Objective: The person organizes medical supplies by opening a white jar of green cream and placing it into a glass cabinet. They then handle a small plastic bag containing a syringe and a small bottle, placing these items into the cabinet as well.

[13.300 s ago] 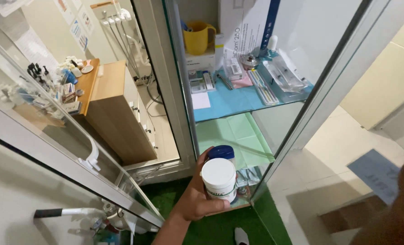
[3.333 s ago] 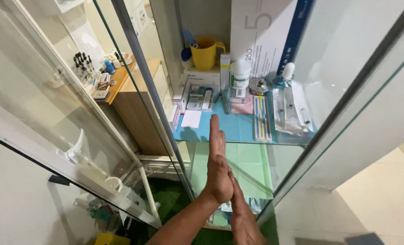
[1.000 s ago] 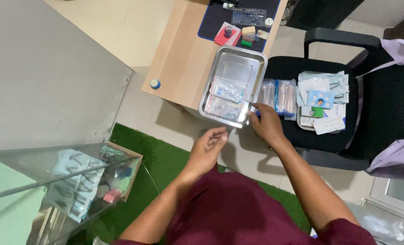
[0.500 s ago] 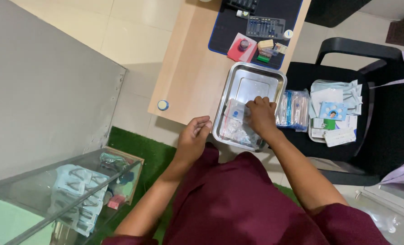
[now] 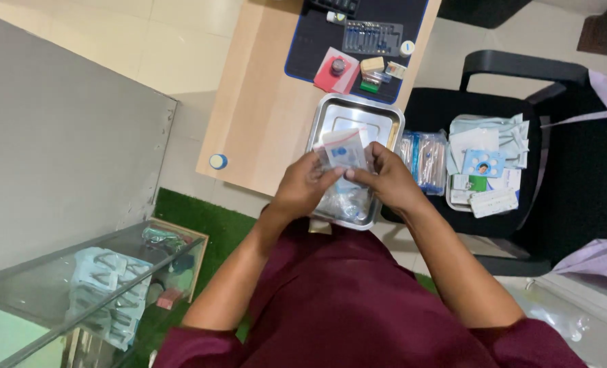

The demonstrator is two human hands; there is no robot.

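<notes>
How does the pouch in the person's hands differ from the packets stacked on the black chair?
The pouch is a single one, lifted between the left hand and right hand above the metal tray; the packets lie in a stack on the black chair, untouched. The pouch is mostly clear with a blue patch; the packets show blue stripes along their edges. Both look like sealed, see-through plastic packaging.

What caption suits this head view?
Both hands, left hand and right hand, hold a clear pouch above a steel tray.

Both hands pinching clear pouch, above steel tray, wooden desk
</notes>
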